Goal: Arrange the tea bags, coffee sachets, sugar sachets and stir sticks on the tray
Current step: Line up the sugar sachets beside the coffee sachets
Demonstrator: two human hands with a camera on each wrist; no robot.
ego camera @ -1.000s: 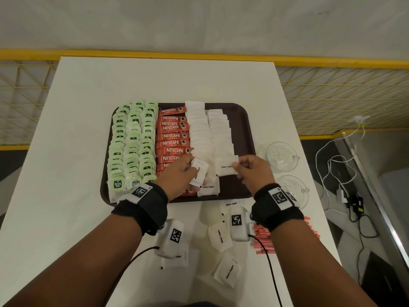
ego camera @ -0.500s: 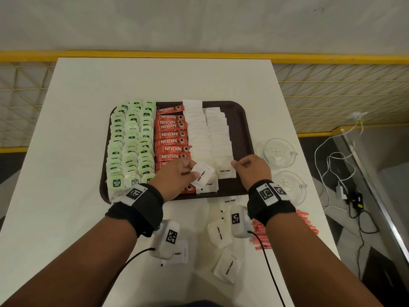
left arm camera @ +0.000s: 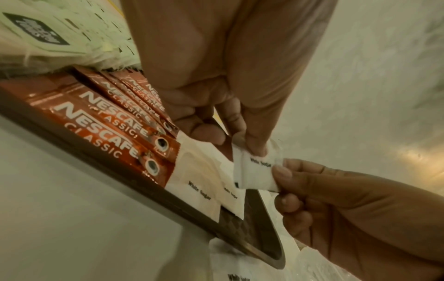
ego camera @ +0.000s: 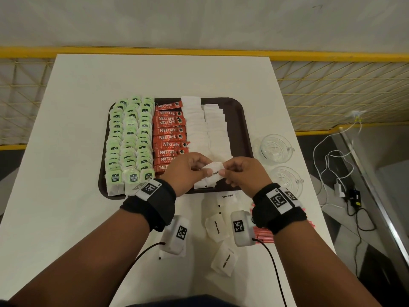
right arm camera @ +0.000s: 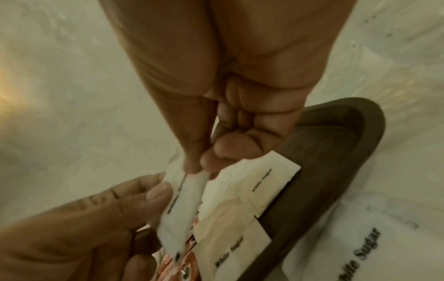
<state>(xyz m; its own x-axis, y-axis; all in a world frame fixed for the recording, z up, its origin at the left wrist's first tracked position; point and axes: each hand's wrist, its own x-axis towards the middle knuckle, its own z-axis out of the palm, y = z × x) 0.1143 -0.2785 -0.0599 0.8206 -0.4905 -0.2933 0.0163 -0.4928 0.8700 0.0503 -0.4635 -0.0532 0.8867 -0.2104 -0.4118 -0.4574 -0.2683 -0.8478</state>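
Both hands pinch 1 sugar sachet (ego camera: 214, 169) between them, left hand (ego camera: 188, 171) and right hand (ego camera: 244, 173), above the tray (ego camera: 243, 120).

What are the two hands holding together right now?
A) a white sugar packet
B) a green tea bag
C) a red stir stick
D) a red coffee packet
A: the left hand and the right hand each pinch one end of a white sugar packet over the tray.
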